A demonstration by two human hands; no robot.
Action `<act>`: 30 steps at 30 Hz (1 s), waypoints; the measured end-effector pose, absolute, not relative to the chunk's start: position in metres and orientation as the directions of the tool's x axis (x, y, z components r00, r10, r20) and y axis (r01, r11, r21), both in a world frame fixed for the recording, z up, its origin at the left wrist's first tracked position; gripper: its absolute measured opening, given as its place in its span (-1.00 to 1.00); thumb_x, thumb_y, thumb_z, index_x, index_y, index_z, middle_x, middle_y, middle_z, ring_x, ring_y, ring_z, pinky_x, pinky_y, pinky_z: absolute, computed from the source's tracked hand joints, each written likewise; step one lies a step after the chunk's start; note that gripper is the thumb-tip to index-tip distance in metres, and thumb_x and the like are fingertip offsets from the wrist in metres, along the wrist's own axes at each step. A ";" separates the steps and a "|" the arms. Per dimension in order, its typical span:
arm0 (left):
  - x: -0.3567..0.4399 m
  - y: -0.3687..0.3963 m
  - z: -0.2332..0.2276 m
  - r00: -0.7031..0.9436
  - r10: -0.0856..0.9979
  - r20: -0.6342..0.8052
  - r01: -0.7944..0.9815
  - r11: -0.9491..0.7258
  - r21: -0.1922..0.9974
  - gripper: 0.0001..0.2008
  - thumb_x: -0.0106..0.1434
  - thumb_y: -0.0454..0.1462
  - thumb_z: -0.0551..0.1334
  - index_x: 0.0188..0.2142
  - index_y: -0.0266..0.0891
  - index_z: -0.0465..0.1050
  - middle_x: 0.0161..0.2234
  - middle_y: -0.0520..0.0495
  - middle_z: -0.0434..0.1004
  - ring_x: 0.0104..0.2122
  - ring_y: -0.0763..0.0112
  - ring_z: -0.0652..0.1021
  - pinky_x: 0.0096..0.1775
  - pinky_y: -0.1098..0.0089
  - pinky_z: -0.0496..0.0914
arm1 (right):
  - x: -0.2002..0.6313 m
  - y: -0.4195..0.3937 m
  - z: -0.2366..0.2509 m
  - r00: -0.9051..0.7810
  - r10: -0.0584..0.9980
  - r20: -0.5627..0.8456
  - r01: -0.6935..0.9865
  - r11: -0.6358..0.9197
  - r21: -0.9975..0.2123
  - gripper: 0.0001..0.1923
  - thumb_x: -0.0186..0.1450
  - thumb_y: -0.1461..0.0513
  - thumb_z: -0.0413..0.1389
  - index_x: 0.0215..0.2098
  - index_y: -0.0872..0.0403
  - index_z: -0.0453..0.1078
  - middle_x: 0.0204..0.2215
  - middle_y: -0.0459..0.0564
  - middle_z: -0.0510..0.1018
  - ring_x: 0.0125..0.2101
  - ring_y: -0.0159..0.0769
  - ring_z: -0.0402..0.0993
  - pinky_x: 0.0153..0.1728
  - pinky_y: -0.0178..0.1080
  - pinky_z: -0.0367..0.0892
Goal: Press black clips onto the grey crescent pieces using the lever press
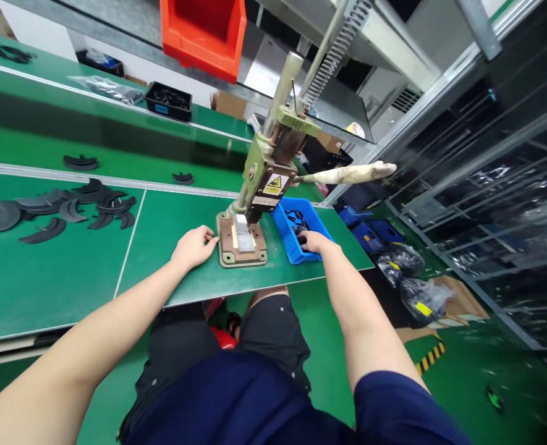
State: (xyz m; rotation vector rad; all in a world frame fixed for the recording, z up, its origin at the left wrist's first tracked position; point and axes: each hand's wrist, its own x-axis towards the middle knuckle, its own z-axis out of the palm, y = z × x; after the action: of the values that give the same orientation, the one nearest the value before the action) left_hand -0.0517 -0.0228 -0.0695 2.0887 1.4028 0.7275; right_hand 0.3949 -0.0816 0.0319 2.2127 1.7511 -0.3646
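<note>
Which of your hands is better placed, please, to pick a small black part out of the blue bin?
The right hand: its fingers already reach into the blue bin among the black parts. The left hand rests on the green table, across the press base.

A shallow blue bin sits open on the tabletop, small black parts lying loose inside, just beyond the right fingers. The press's brown base plate lies flat just beside the left fingers.

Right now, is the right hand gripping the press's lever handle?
No, the right hand is reaching into the blue bin, while the lever handle sticks out untouched above it.
</note>
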 end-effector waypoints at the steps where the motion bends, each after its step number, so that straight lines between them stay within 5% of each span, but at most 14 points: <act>1: -0.052 -0.024 -0.068 0.331 0.932 0.149 0.659 -0.341 0.671 -0.77 0.42 -0.04 0.25 -0.11 -0.11 0.50 -0.13 -0.12 0.74 -0.06 0.09 0.66 -0.05 0.17 0.49 | 0.392 -0.081 0.032 0.254 0.888 -0.383 0.967 -0.239 0.087 -0.52 0.43 -0.03 0.20 0.20 0.04 0.42 0.18 0.09 0.53 0.11 -0.18 0.53 0.14 0.03 0.56; 7: -0.053 -0.024 -0.064 0.360 0.920 0.152 0.645 -0.363 0.672 -0.78 0.43 -0.04 0.24 -0.13 -0.10 0.49 -0.15 -0.13 0.73 -0.05 0.01 0.63 -0.01 0.10 0.47 | 0.388 -0.083 0.031 0.361 0.887 -0.288 0.931 -0.359 0.061 -0.53 0.44 -0.03 0.19 0.19 0.04 0.42 0.18 0.09 0.53 0.11 -0.18 0.53 0.14 0.03 0.56; 13: -0.056 -0.023 -0.069 0.382 0.912 0.150 0.600 -0.369 0.710 -0.76 0.42 0.00 0.25 -0.15 -0.08 0.49 -0.18 -0.13 0.72 -0.10 0.00 0.63 -0.07 0.09 0.48 | 0.387 -0.118 0.022 0.417 0.909 -0.011 0.903 -0.415 -0.111 -0.53 0.44 -0.03 0.18 0.19 0.04 0.42 0.18 0.10 0.53 0.11 -0.19 0.53 0.15 0.03 0.56; 19: -0.057 -0.026 -0.071 0.366 0.917 0.157 0.598 -0.361 0.716 -0.75 0.40 0.01 0.27 -0.15 -0.08 0.50 -0.20 -0.12 0.70 -0.12 0.05 0.64 -0.07 0.14 0.49 | 0.371 -0.157 -0.007 0.452 0.858 0.245 0.876 -0.374 -0.305 -0.52 0.44 -0.03 0.19 0.20 0.04 0.41 0.18 0.10 0.52 0.12 -0.17 0.53 0.16 0.05 0.55; 30: -0.054 -0.035 -0.075 0.224 0.965 0.136 0.498 -0.233 0.835 -0.64 0.33 0.08 0.31 -0.16 -0.14 0.52 -0.26 -0.08 0.66 -0.24 0.22 0.64 -0.11 0.24 0.52 | 0.416 -0.112 0.017 0.501 0.774 0.387 0.729 -0.136 -0.670 -0.50 0.44 -0.05 0.18 0.19 0.06 0.41 0.17 0.10 0.53 0.14 -0.15 0.52 0.19 0.09 0.52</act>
State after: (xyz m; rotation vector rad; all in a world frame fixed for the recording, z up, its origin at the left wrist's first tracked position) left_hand -0.0540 -0.0350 -0.0751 1.8370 1.3510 0.8992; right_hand 0.4157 -0.1122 0.0168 3.3543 2.2224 -0.1171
